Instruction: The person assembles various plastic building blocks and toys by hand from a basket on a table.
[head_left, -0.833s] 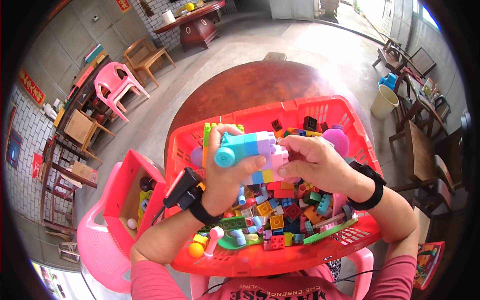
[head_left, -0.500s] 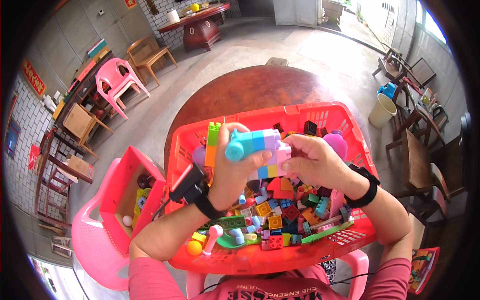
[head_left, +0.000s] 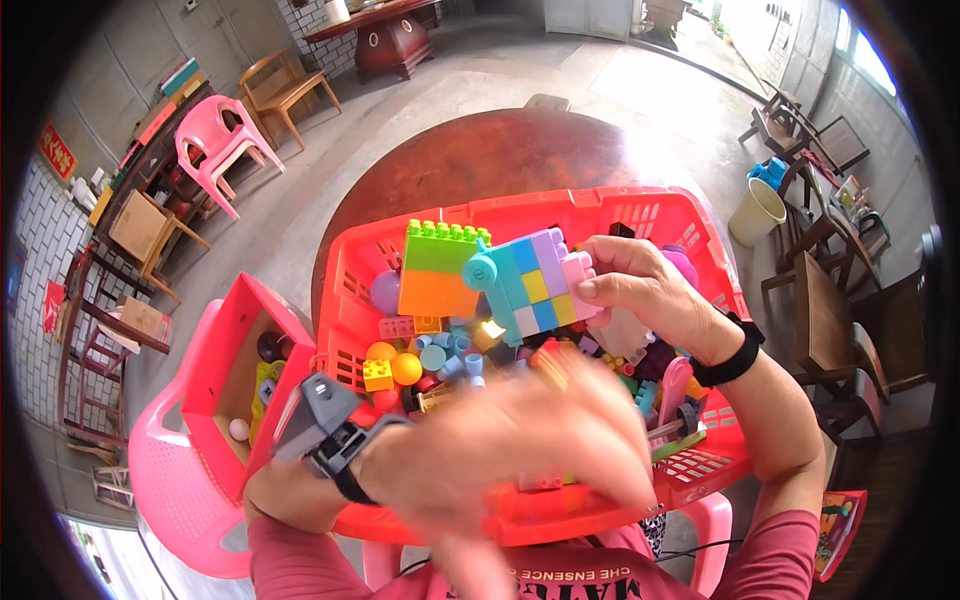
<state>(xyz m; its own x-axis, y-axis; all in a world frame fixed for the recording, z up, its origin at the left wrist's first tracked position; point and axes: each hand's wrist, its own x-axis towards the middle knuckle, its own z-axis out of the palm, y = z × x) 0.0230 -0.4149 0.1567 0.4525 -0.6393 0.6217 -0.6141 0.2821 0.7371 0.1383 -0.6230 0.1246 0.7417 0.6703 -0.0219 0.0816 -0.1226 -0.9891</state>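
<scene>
My right hand (head_left: pixel 655 290) grips a block assembly (head_left: pixel 535 285) by its pink end, thumb in front, above the right half of a red plastic basket (head_left: pixel 590 205). The assembly is made of turquoise, lilac, yellow, blue and white toy building blocks, with a round turquoise piece at its upper left. My left hand (head_left: pixel 510 440) is blurred by motion over the basket's near side, its thumb spread away from the fingers and nothing visible in it. It hides many loose blocks. A green and orange block stack (head_left: pixel 440 270) stands in the basket, left of the assembly.
The basket stands by a round brown table (head_left: pixel 500 150). Loose blocks, yellow balls (head_left: pixel 406 369) and a purple ball (head_left: pixel 386 292) lie inside. On the left, a pink chair (head_left: pixel 165 450) holds a red box (head_left: pixel 225 370) with a few toys. A cream bin (head_left: pixel 758 212) stands at right.
My left hand has let go of the block assembly and swung down toward me over the basket's near side. My right hand keeps hold of the assembly, whose coloured side now shows more fully.
</scene>
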